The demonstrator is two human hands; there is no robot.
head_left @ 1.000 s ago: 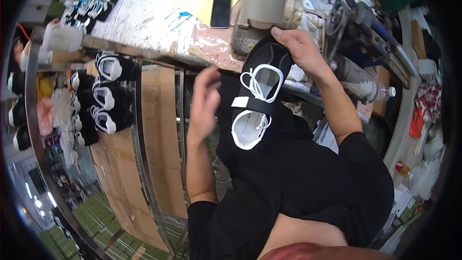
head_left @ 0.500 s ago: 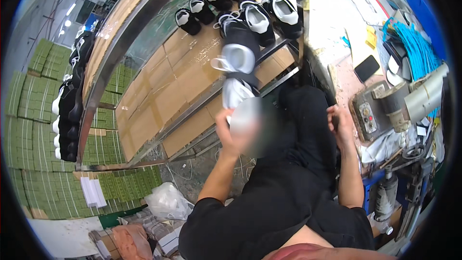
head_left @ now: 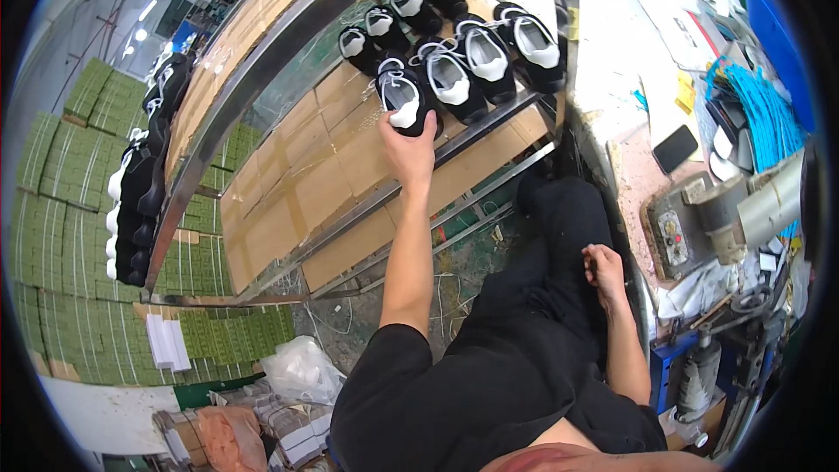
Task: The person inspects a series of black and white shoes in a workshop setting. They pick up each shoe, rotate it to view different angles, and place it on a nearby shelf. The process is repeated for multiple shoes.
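My left hand (head_left: 411,145) reaches forward over the shelf, thumb and fingers closed around the heel of a black sneaker (head_left: 403,98) with a white heel patch and white laces. That sneaker stands at the left end of the near row, beside another black-and-white sneaker (head_left: 450,83). More of the same kind stand to its right, and a second row (head_left: 382,26) stands behind. Low by my right thigh, my right hand (head_left: 605,274) hangs with its fingers curled in, and nothing shows in them. It is close to the edge of the worktable (head_left: 625,210).
Cardboard (head_left: 297,157) covers the metal-framed rack's shelf. More sneakers (head_left: 144,183) line the rack's far left side. On the worktable lie a phone (head_left: 675,149), blue ties (head_left: 759,109) and a machine (head_left: 682,218). Green stacks (head_left: 65,236) fill the left; a plastic bag (head_left: 301,369) lies on the floor.
My left hand has gone forward with the sneaker, from near my knees to the left end of the near row. My right hand has dropped slightly, its fingers more curled.
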